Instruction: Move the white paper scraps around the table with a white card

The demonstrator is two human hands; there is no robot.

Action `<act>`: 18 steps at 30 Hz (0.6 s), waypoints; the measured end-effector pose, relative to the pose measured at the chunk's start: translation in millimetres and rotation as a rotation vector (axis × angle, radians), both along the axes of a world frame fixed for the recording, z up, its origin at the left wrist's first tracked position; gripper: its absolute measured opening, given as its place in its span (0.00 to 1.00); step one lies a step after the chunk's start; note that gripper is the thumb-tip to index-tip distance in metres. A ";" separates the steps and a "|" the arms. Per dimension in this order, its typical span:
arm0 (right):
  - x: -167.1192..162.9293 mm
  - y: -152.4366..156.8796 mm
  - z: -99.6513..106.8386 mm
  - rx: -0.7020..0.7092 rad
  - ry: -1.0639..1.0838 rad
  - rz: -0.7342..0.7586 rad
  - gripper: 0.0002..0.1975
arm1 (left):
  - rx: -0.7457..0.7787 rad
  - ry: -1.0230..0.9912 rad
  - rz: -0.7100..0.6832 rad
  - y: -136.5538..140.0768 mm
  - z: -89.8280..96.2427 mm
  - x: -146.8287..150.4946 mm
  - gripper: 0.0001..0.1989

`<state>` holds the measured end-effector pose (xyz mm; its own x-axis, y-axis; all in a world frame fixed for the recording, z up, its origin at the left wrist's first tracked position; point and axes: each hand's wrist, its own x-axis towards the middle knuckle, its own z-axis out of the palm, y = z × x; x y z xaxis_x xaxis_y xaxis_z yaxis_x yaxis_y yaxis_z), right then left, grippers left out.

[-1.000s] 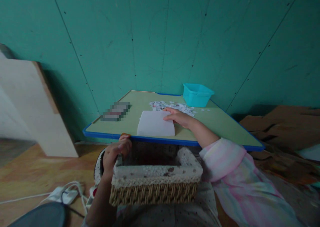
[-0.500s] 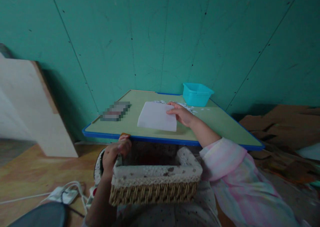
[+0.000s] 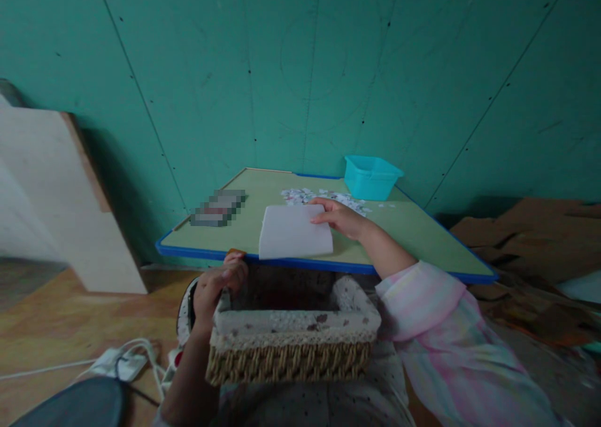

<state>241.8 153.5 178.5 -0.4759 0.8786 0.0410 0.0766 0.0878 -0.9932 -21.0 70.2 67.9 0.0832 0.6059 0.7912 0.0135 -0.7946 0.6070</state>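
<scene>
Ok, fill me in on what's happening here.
The person's right hand holds white paper at the near edge of the table. The left hand grips the fabric-lined wicker basket at its left side. Paper scraps lie spread beyond the paper, near a turquoise plastic bin.

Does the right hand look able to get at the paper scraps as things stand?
Probably yes: the right hand is close to the paper scraps and nothing upright seems to stand between them, though its grip is occupied by the white paper, which may need setting down first.
</scene>
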 end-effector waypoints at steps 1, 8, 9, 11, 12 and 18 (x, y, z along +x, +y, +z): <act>0.3 2.5 -0.2 0.030 0.047 -0.078 0.21 | 0.003 -0.002 -0.005 -0.2 0.4 0.3 0.26; 6.8 20.1 -1.6 0.238 0.122 -0.510 0.17 | 0.013 -0.014 -0.065 -0.3 3.5 0.5 0.26; 7.6 21.3 -2.5 0.248 0.072 -0.527 0.16 | 0.013 -0.015 -0.068 -0.4 3.7 0.4 0.25; 8.7 22.6 -4.8 0.269 -0.032 -0.557 0.15 | 0.011 -0.021 -0.071 -0.6 3.5 0.2 0.25; 9.0 22.8 -6.0 0.282 -0.073 -0.568 0.15 | 0.007 -0.023 -0.072 -0.7 3.1 0.2 0.25; 8.7 19.9 -7.6 0.190 -0.197 -0.412 0.15 | -0.016 -0.026 -0.054 -0.3 -0.3 0.3 0.26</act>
<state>250.5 173.3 171.0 -0.1052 0.9809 0.1634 0.3275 0.1893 -0.9257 -20.7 69.9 67.5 0.0957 0.6133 0.7841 -0.0455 -0.7842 0.6189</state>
